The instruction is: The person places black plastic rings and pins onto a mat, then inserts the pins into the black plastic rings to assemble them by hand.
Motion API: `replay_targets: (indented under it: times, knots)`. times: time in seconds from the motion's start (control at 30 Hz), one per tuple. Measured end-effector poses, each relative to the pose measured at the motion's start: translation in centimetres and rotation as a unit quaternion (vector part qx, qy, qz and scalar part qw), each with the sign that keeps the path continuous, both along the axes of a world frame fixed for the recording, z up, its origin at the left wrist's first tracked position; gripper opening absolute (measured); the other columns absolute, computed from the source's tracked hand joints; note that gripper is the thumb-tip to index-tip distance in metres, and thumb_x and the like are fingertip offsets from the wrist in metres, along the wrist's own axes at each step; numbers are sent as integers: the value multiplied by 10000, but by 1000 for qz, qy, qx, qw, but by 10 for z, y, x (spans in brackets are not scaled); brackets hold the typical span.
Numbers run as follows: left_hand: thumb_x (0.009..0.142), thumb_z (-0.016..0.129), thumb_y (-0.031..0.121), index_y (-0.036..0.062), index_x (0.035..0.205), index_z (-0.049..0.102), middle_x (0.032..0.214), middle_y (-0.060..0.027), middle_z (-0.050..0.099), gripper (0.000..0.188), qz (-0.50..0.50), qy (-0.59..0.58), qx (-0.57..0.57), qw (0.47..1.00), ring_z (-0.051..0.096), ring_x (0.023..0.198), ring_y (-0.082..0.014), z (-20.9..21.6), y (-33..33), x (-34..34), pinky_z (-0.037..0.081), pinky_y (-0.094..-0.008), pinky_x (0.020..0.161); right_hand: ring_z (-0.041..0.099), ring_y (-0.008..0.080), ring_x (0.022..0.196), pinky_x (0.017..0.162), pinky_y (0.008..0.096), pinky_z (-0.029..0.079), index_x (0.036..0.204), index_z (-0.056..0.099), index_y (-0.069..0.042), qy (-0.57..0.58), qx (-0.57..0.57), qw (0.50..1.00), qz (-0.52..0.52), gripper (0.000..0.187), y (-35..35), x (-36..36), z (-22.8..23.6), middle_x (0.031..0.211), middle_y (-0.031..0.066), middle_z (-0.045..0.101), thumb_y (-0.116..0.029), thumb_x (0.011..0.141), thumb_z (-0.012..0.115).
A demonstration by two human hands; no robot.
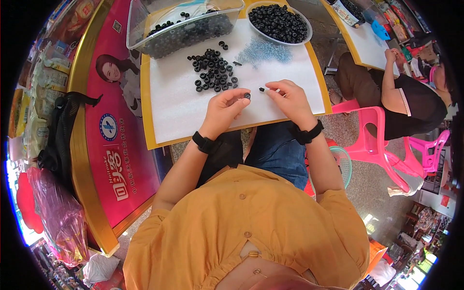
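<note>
My left hand (222, 112) pinches a small round black part with a hole in it (247, 95) between thumb and forefinger. Across from it, my right hand (293, 103) grips a small dark pointed piece (262, 89) at its fingertips; the two parts are apart. Both hands hover over the near edge of a white-topped board with yellow edges (169, 116). A loose pile of similar black ring-shaped parts (212, 72) lies beyond my left hand. Farther right is a spread of tiny clear bluish pieces (265, 52). One small dark piece (237, 63) lies between them.
A clear plastic bin (186, 29) of black parts stands at the far left, and a white bowl (279, 24) heaped with them at the far right. A pink counter panel (116, 159) borders the left. Rightward are a pink plastic chair (372, 130) and a seated person (415, 96) at another board.
</note>
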State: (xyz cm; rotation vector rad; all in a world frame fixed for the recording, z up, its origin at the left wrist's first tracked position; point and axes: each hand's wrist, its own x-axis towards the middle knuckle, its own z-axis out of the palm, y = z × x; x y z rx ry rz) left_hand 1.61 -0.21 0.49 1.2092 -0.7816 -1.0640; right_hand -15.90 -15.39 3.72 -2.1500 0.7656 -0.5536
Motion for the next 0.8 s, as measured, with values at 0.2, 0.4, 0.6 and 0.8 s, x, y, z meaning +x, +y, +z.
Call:
replay_targets:
  times: [0.2,0.4,0.6,0.8]
  knots:
    - [932,713,132,58,1189,694,830,59,623,268,6,-15,6,1000,520,679,-20,-1,-1,-1,423,-183,570,657,258,810,770,346,529,1075,713,-69,65,-143,987,31,221,1,12,-17,952,117,684,-192,897,671]
    - [928,717,125,68,1187,696,822,75,597,266,4,-26,-17,1000,505,674,-14,-1,-2,-3,413,-175,572,643,159,770,700,293,526,1080,694,-41,-52,193,980,-8,186,9,3,0,916,62,687,-143,925,684]
    - [927,711,109,64,1187,693,815,70,591,264,4,-62,-11,998,501,670,-12,-4,-1,-1,407,-174,567,625,97,720,649,233,517,1109,680,-10,-235,334,913,9,198,19,-16,9,888,34,667,-35,913,705]
    - [924,710,101,57,1180,695,827,67,593,260,1,-85,-15,996,502,670,-14,-4,-2,-2,407,-178,567,649,115,723,671,241,537,1114,683,0,-282,352,892,37,241,23,-21,10,891,47,676,29,878,721]
